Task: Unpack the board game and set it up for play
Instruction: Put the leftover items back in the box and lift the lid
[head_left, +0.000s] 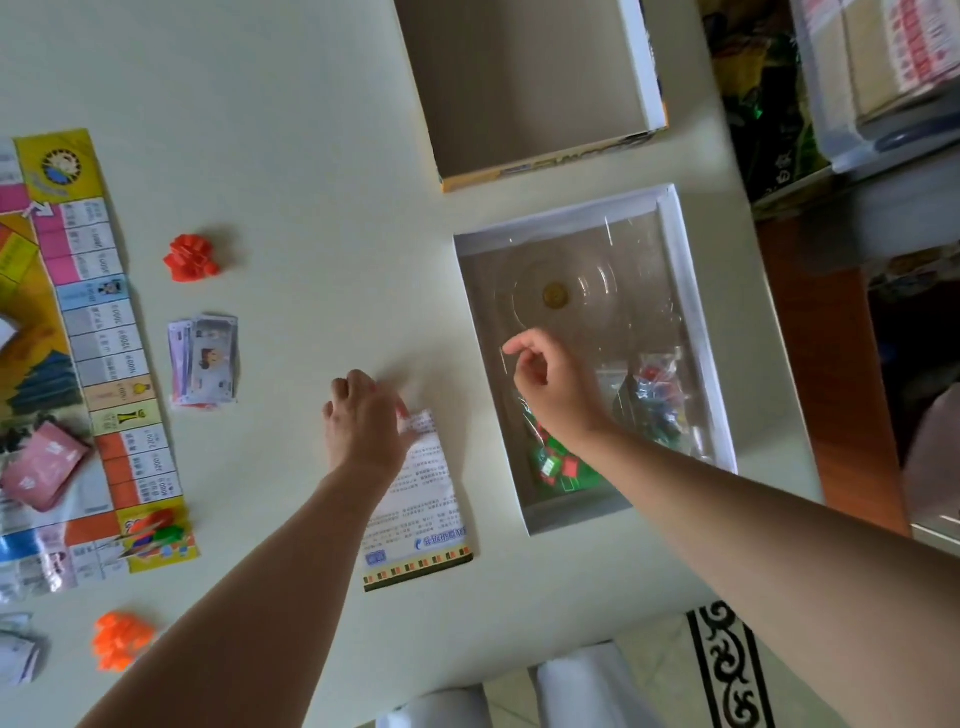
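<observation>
The left hand (363, 421) is lying knuckles-up on the far end of the leaflet (421, 509), with its fingers curled under. I cannot tell whether it is gripping the paper or only pressing on it (that corner is blurred). The leaflet is lying flat on the counter (311, 156), just left of the box (698, 332).

The right hand (550, 384) is hovering over the box's near half, fingers loosely curled and forefinger and thumb bending toward each other. I cannot tell whether they are pinching the clear insert (623, 312) or holding nothing. A gold coin (555, 295) is sitting in the insert's round hollow, beyond the hand. Under the wrist a bag of green and red pieces (561, 467) is lying in the box, and a second bag (649, 400) of mixed colours is lying to its right.

Beyond the box, the lid (647, 67) is lying open side up.

Further left, notes (205, 358) are lying in a loose stack on the counter, with red pieces (189, 258) heaped beyond them and orange pieces (122, 640) near the front edge. The board (104, 332) is lying unfolded at the counter's left edge, running out of view. It is carrying pink cards (47, 462) and, on its near corner, coloured tokens (156, 527).
</observation>
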